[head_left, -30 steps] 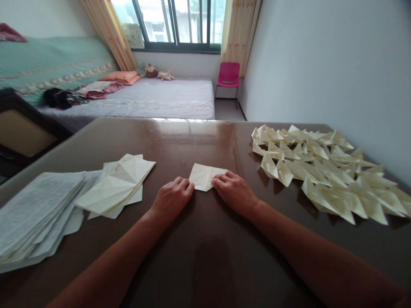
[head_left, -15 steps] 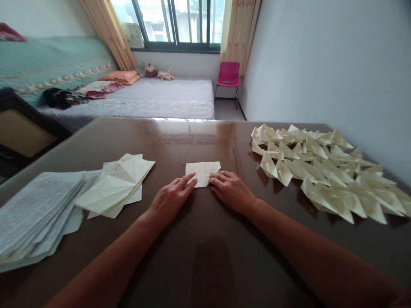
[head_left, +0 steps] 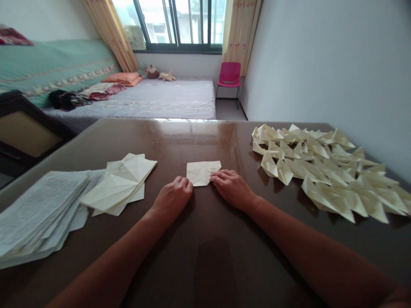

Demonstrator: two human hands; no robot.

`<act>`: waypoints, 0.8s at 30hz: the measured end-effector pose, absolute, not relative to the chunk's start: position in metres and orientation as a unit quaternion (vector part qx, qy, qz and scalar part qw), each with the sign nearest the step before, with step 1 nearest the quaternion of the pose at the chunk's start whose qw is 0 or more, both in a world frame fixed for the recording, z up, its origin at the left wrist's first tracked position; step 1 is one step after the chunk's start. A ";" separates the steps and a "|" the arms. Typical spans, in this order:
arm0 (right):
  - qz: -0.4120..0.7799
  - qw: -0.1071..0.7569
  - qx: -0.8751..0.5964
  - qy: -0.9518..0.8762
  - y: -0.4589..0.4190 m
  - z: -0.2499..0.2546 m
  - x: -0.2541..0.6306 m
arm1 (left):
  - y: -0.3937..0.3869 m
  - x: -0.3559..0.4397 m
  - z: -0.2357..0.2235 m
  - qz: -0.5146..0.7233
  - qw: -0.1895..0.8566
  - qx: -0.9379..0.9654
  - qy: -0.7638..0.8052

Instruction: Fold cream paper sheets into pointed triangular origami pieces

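A small folded cream paper lies flat on the dark brown table in front of me. My left hand is curled into a loose fist with its knuckles at the paper's near left corner. My right hand rests with bent fingers pressing on the paper's near right corner. Both forearms reach in from the bottom of the view.
A heap of several folded cream paper shapes covers the table's right side. On the left lie creased, unfolded sheets and a stack of flat paper. Beyond the table stand a bed, a pink chair and a window.
The paper was turned from a slanted position to lie square. My left hand stretched its fingers onto it, then curled back into a fist. The right hand stayed on the paper's right corner.
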State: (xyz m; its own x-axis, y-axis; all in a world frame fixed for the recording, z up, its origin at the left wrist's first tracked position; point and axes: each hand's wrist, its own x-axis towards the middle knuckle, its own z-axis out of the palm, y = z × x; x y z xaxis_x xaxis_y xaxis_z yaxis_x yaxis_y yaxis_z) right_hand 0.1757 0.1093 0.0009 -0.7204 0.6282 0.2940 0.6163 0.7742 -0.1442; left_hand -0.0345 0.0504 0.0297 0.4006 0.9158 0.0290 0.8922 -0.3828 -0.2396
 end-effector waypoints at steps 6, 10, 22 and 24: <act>0.037 0.167 -0.341 -0.924 0.099 0.010 0.175 | 0.042 -0.029 0.029 -0.028 0.153 -0.834 -0.529; 0.020 0.139 -0.304 -0.942 0.094 0.016 0.175 | 0.030 -0.019 0.027 -0.117 0.108 -0.848 -0.506; 0.135 0.148 -0.322 -0.925 0.099 0.014 0.181 | 0.050 -0.042 0.007 -0.188 -0.126 -0.814 -0.535; 0.155 0.151 -0.351 -0.911 0.099 0.012 0.179 | 0.053 -0.040 0.004 -0.196 -0.131 -0.780 -0.580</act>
